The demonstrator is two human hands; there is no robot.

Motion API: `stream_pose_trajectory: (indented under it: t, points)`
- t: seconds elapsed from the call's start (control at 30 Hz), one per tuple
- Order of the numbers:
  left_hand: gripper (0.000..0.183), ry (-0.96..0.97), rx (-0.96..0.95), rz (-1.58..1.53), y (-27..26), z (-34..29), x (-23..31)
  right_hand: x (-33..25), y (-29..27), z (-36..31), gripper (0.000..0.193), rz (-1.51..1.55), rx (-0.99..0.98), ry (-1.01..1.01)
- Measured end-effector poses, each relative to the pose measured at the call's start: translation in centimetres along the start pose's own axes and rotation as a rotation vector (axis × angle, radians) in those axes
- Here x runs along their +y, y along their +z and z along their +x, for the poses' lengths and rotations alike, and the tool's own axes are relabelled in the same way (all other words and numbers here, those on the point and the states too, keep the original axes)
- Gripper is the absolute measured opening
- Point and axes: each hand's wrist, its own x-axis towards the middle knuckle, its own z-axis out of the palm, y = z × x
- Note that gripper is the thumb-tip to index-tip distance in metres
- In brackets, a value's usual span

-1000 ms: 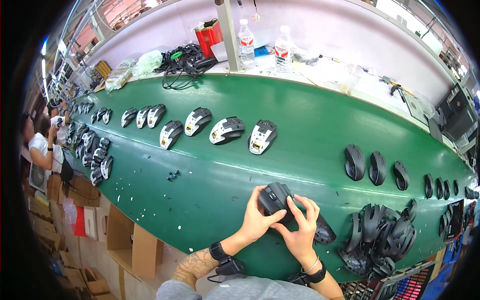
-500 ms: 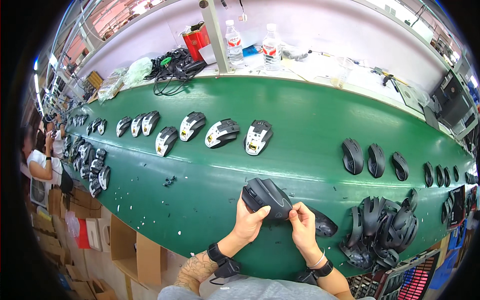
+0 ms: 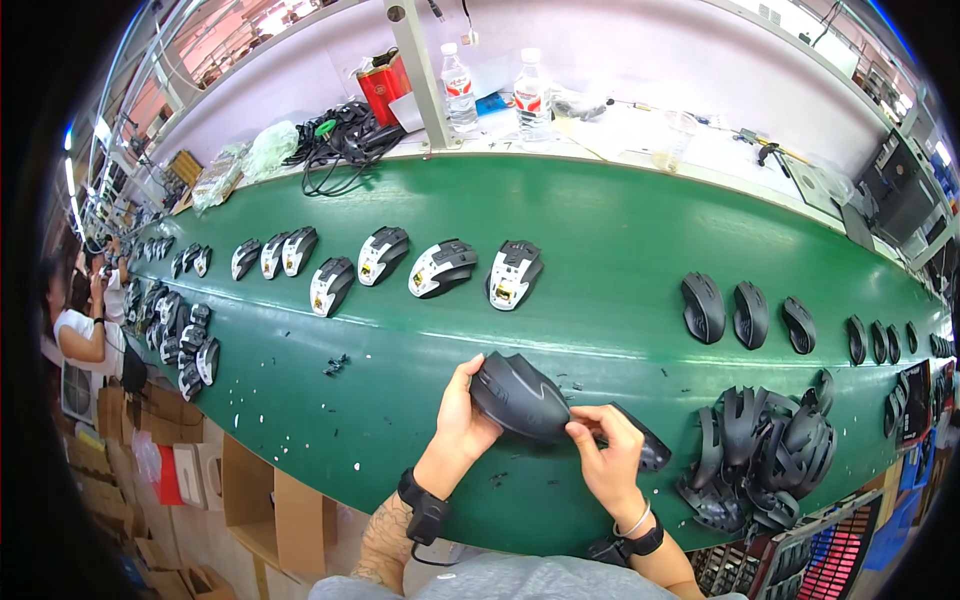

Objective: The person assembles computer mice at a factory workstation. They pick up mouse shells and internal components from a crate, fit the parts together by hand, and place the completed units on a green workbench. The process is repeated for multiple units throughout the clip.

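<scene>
A black computer mouse (image 3: 522,400) is held up over the green bench in front of me. My left hand (image 3: 468,418) is closed around its left side, thumb up near its front end. At the right end of the mouse, the fingertips of my right hand (image 3: 606,447) pinch its edge. Partly behind my right hand lies a dark curved shell (image 3: 645,440) on the bench. A heap of black plastic mouse shells (image 3: 765,450) is to the right. Farther off stand several mice with white, uncovered backs, one of them a half-open mouse (image 3: 514,275).
Several black mice (image 3: 752,315) stand in a row at the right. More half-covered mice (image 3: 180,335) are piled at the far left, near a person (image 3: 90,330). Water bottles (image 3: 532,95) and tangled cables (image 3: 350,135) line the back shelf. Small black scraps (image 3: 337,364) dot the bench.
The mouse has turned in my hands, now showing more of its smooth top. My left hand has shifted left and its thumb now lies along the front. The right fingertips stay at the mouse's end.
</scene>
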Motion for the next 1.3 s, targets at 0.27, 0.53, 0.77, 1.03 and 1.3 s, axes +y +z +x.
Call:
stream_pose_trajectory:
  t: [0.27, 0.53, 0.77, 1.03, 1.3]
  points:
    - [0.031, 0.171, 0.159, -0.076, 3.5, 4.5, 0.5, -1.4, -4.5, 1.1, 0.019, -0.515, -0.184, 0.03]
    - [0.032, 0.096, 0.074, 0.132, 9.0, 11.9, -2.1, 0.2, -4.7, 0.1, 0.011, -0.648, -0.31, 0.054]
    - [0.045, 0.114, -0.106, 0.607, 11.4, 17.8, -4.9, 1.5, -4.0, 0.0, 0.006, -0.634, -0.306, 0.056]
    - [0.051, 1.007, -0.283, 1.167, 10.8, 16.5, -4.6, 1.4, -3.8, 0.1, 0.007, -0.611, -0.306, 0.056]
    - [0.049, 0.961, -0.463, 2.097, 6.9, 12.9, -5.7, 0.8, -3.4, 0.1, 0.014, -0.577, -0.31, 0.008]
